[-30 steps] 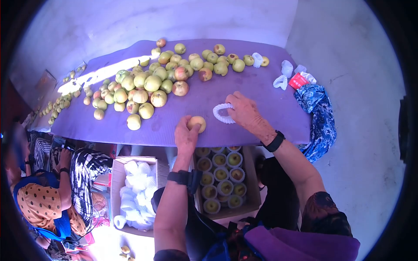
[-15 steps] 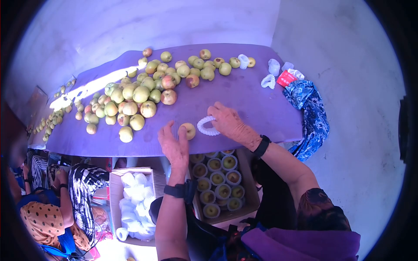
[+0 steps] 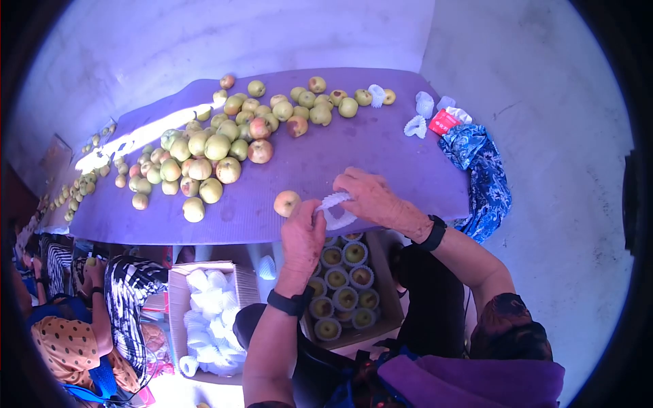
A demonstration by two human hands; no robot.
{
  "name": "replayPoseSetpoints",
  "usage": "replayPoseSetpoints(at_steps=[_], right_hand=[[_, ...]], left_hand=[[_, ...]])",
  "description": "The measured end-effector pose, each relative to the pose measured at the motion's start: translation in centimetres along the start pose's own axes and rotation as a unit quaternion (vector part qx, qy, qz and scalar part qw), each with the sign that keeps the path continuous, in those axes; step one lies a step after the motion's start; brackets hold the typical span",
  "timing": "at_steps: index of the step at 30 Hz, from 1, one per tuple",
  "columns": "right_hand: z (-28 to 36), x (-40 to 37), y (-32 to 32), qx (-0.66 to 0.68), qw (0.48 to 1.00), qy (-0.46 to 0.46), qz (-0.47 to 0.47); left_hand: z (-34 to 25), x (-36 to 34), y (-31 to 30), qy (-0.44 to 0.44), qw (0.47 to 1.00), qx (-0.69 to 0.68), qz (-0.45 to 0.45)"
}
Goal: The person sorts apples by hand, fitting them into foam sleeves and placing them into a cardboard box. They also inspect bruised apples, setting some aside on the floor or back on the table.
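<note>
Both my hands hold one white foam net sleeve [image 3: 338, 209] near the front edge of the purple table [image 3: 381, 153]. My left hand [image 3: 303, 234] grips its near side and my right hand [image 3: 371, 197] grips its far side, stretching it between them. A single yellow-red apple [image 3: 286, 202] lies on the table just left of my left hand, free of both hands. Below the table edge an open cardboard box [image 3: 388, 299] holds several apples wrapped in foam nets.
A big heap of apples [image 3: 204, 153] covers the table's left and far side. Loose foam nets [image 3: 415, 126], a red packet [image 3: 445, 121] and a blue patterned cloth [image 3: 483, 170] lie at the right end. A box of foam nets [image 3: 207, 309] stands lower left beside a seated person [image 3: 68, 326].
My left hand let go of the apple and moved right to the foam net. My right hand lifted the net off the table toward the edge. The apple stays where it was.
</note>
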State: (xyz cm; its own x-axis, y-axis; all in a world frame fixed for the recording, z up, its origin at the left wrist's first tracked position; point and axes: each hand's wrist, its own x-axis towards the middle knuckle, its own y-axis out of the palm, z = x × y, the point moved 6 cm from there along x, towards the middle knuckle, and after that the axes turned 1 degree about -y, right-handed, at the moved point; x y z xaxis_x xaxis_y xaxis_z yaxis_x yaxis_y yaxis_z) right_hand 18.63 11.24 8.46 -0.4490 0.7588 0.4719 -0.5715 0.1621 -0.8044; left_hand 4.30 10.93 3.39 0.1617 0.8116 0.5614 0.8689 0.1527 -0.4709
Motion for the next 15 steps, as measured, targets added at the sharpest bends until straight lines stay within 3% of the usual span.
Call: replayPoseSetpoints(at_steps=[2, 3, 5, 6, 8, 9, 11, 15], right_hand=[[-1.3, -0.8, 0.0, -0.042, 0.992, 0.115, 0.027], [-1.4, -1.0, -0.2, -0.043, 0.992, 0.115, 0.026], [-2.0, -1.6, 0.1, -0.06, 0.982, 0.157, 0.089], [-1.8, -1.7, 0.0, -0.062, 0.982, 0.158, 0.087], [-1.5, -2.3, 0.5, -0.064, 0.971, 0.184, 0.139], [-1.5, -2.6, 0.6, -0.066, 0.971, 0.185, 0.137], [-0.7, -3.0, 1.1, -0.073, 0.981, 0.119, 0.131], [-0.3, -3.8, 1.8, -0.087, 0.982, 0.104, 0.135]], left_hand=[[0.1, -0.3, -0.5, -0.039, 0.997, -0.031, -0.065], [-0.1, -0.3, -0.5, -0.038, 0.997, -0.032, -0.065], [0.8, -0.6, -0.4, -0.14, 0.983, -0.101, -0.06], [0.9, -0.6, -0.4, -0.138, 0.983, -0.102, -0.06], [1.2, -0.9, 0.6, -0.163, 0.985, -0.041, 0.021], [1.0, -1.1, 0.8, -0.161, 0.986, -0.042, 0.022], [-0.9, -1.4, 1.1, -0.075, 0.995, 0.053, 0.031], [-2.4, -2.3, 2.4, -0.026, 0.993, 0.09, 0.075]])
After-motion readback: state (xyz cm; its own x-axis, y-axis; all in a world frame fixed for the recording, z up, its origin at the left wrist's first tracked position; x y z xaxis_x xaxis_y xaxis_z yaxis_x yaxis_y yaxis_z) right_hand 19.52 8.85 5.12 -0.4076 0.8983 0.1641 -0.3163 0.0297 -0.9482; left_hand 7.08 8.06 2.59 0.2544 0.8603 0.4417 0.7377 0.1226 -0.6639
